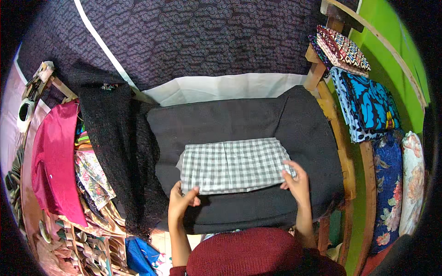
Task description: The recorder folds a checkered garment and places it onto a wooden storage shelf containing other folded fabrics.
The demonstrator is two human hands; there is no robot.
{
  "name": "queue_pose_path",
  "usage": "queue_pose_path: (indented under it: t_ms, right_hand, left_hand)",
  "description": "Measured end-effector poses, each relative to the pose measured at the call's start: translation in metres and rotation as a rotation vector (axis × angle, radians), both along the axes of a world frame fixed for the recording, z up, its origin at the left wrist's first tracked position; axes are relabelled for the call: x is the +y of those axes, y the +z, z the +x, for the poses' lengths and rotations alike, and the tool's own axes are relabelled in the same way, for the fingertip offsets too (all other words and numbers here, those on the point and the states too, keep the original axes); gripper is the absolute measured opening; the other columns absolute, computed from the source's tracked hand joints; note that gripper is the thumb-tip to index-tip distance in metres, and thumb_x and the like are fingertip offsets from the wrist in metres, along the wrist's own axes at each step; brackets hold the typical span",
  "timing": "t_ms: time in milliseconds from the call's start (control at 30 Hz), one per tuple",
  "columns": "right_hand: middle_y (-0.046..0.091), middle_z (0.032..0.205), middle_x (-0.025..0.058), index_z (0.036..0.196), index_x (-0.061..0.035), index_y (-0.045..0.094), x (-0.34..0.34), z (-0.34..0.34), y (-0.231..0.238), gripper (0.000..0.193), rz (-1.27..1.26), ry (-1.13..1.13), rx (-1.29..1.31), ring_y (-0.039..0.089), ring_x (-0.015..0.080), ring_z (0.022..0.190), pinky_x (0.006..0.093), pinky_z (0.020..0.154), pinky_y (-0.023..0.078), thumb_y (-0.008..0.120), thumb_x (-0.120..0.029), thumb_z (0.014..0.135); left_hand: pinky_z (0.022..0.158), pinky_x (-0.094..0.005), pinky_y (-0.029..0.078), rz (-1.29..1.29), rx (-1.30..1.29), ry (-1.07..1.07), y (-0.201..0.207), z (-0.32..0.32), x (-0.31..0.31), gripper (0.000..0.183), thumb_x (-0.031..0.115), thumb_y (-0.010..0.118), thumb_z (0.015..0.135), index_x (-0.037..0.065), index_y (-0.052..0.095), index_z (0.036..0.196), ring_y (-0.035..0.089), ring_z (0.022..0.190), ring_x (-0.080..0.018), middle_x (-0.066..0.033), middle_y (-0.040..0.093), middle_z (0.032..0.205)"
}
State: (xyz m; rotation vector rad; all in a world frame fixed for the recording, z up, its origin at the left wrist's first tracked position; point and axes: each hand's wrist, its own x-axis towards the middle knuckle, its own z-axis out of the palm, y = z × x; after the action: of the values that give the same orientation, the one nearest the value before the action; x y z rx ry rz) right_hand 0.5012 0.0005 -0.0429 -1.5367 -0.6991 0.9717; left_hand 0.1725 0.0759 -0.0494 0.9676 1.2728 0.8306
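Note:
A folded grey-and-white checked cloth (232, 165) lies flat on a black cloth-covered surface (207, 122). At its near left corner is my left hand (181, 202), with thumb and fingers apart around the corner. My right hand (298, 182) is at the near right corner, its fingers spread and the tips at the cloth's edge. Neither hand lifts the cloth. The undersides of some fingers are hidden.
Folded patterned fabrics (370, 101) are stacked on the right beside a wooden frame (338, 142). Black lacy fabric (115, 152) and a magenta cloth (55, 161) hang at the left. Dark patterned fabric (207, 37) spreads across the far side.

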Motion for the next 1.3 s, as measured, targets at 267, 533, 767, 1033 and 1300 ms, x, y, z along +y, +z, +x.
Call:
queue_pose_path:
  t_ms: [267,533,767,1033,1300]
  right_hand:
    - [0.046,0.122,0.0154,0.109,-0.0130,0.064,-0.019,0.012,0.015,0.041,-0.137,0.185,-0.846,0.046,0.0303,0.109,0.0389,0.088,0.039,0.073,-0.017,0.068]
    - [0.033,0.142,0.0031,0.117,-0.0283,0.059,-0.006,0.008,0.007,0.048,-0.160,0.627,-1.025,0.018,0.0288,0.136,0.0567,0.106,0.003,0.065,-0.006,0.075]
    - [0.039,0.138,0.0001,0.115,-0.0269,0.060,-0.007,0.010,0.001,0.039,-0.160,0.612,-0.955,0.019,0.0288,0.135,0.0580,0.106,0.002,0.055,-0.006,0.083]
    - [0.043,0.135,0.0014,0.114,-0.0257,0.061,-0.017,0.013,-0.001,0.039,-0.038,0.639,-1.010,0.021,0.0320,0.134,0.0568,0.106,0.004,0.050,-0.004,0.084]
    - [0.029,0.144,0.0012,0.122,-0.0274,0.055,-0.030,0.010,-0.006,0.052,-0.205,0.702,-0.966,0.013,0.0320,0.136,0.0610,0.104,-0.002,0.053,-0.001,0.078]
  left_hand:
    - [0.082,-0.0355,0.043,0.255,1.102,-0.098,0.037,-0.011,-0.029,0.054,0.025,0.079,0.058,0.009,0.057,0.105,0.054,0.105,-0.0261,-0.0098,0.058,0.112]
    - [0.105,-0.0518,0.021,0.765,0.987,-0.518,0.017,0.006,-0.006,0.051,0.007,0.063,0.074,0.019,0.053,0.123,0.031,0.129,-0.0328,-0.0031,0.042,0.136]
    - [0.103,-0.0528,0.025,0.668,0.973,-0.677,0.012,-0.001,-0.003,0.052,0.002,0.059,0.074,0.019,0.053,0.122,0.035,0.127,-0.0313,-0.0021,0.047,0.132]
    - [0.104,-0.0524,0.024,0.829,1.046,-0.620,0.016,-0.006,-0.012,0.056,-0.005,0.054,0.073,0.019,0.053,0.123,0.038,0.125,-0.0312,-0.0027,0.048,0.130]
    - [0.104,-0.0595,0.011,0.660,0.934,-0.612,0.017,-0.006,-0.022,0.041,0.015,0.060,0.077,0.011,0.057,0.118,0.033,0.127,-0.0356,-0.0091,0.048,0.130]
